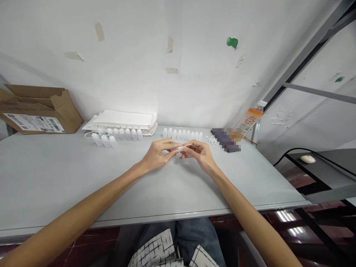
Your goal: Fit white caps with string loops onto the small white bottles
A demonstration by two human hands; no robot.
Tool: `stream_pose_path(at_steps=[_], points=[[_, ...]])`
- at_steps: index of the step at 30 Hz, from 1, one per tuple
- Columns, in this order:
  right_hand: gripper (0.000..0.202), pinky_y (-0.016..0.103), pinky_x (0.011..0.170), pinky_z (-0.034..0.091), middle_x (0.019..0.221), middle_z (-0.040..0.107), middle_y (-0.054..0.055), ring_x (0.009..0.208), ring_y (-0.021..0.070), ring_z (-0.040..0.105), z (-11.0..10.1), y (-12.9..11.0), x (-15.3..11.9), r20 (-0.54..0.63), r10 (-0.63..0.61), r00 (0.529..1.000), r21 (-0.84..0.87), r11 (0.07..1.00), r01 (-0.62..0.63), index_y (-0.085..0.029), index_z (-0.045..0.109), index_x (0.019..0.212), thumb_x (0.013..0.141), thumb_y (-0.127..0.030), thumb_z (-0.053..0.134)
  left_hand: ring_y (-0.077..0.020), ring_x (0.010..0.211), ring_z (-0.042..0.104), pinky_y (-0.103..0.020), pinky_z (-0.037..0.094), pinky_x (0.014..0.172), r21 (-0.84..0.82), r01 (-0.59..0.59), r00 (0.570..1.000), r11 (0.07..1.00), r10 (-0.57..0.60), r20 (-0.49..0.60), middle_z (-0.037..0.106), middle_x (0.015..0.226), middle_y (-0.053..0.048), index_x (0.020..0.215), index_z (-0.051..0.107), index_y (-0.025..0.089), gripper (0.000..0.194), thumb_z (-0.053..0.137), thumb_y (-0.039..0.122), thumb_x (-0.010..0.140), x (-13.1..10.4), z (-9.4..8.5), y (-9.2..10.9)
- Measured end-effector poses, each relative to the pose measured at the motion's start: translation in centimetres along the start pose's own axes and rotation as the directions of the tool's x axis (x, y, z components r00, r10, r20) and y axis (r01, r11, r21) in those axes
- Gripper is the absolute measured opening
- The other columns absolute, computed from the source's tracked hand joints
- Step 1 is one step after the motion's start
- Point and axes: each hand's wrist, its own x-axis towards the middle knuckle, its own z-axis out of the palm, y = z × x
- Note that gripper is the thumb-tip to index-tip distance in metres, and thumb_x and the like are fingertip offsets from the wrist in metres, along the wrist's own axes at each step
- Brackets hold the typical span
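Observation:
Above the middle of the table, my left hand (156, 155) pinches a small translucent white plastic bottle (177, 148), which lies nearly level with its neck toward the right. My right hand (203, 155) has its fingers closed at the neck end, on a thin white cord (190, 145) that curves over those fingers. How the cord joins the bottle is hidden by the fingertips. Behind my hands runs a row of similar small bottles (183, 135). Right of that row lies a small heap of white cords (212, 141).
Back left, a group of small bottles (121, 134), some with cord loops, stands before a stack of white sheets (122, 119). An open cardboard box (66, 111) sits at the far left. A blurred dark flat object (222, 138) and an orange drink bottle (251, 118) are at the right.

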Motion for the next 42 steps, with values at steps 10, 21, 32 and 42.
stream_pose_path(at_steps=[10, 21, 32, 42], points=[[0.029, 0.045, 0.073, 0.062, 0.080, 0.072, 0.005, 0.074, 0.0204, 0.070, -0.2, -0.8, 0.0, 0.019, -0.038, 0.999, 0.033, 0.999, 0.037, -0.018, 0.075, 0.096, 0.076, -0.039, 0.076, -0.0161, 0.083, 0.068, -0.026, 0.059, 0.070, -0.050, 0.043, 0.997, 0.998, -0.046, -0.062, 0.074, 0.096, -0.008, 0.102, 0.075, 0.019, 0.021, 0.067, 0.027, 0.084, 0.2, 0.1, 0.2], [0.027, 0.044, 0.071, 0.062, 0.075, 0.071, 0.005, 0.070, 0.0219, 0.071, -0.4, -0.9, 0.0, -0.003, -0.023, 1.000, -0.003, 1.000, 0.023, -0.017, 0.077, 0.092, 0.075, -0.038, 0.076, -0.0144, 0.080, 0.069, -0.024, 0.059, 0.068, 0.019, -0.044, 0.998, 0.999, 0.044, -0.052, 0.074, 0.096, -0.007, 0.100, 0.075, 0.019, 0.018, 0.064, 0.023, 0.087, 0.1, 0.2, 0.3], [0.029, 0.039, 0.071, 0.060, 0.078, 0.075, 0.007, 0.069, 0.0204, 0.072, -0.8, -0.7, 0.1, 0.046, 0.088, 0.995, -0.012, 0.996, -0.088, -0.016, 0.076, 0.088, 0.068, -0.035, 0.082, -0.0129, 0.077, 0.068, -0.022, 0.058, 0.067, -0.046, 0.014, 1.000, 0.999, -0.015, -0.001, 0.074, 0.092, -0.006, 0.099, 0.076, 0.017, 0.020, 0.066, 0.016, 0.082, 0.1, -0.1, 0.3], [0.024, 0.037, 0.069, 0.060, 0.077, 0.073, 0.006, 0.068, 0.0188, 0.070, -0.6, 0.1, -0.1, 0.057, 0.049, 0.997, 0.034, 0.998, -0.051, -0.015, 0.075, 0.087, 0.073, -0.034, 0.079, -0.0122, 0.072, 0.065, -0.022, 0.052, 0.064, -0.006, 0.062, 0.996, 0.998, -0.061, 0.058, 0.072, 0.086, -0.005, 0.097, 0.077, 0.018, 0.018, 0.067, 0.018, 0.082, 0.1, -0.5, 0.3]])
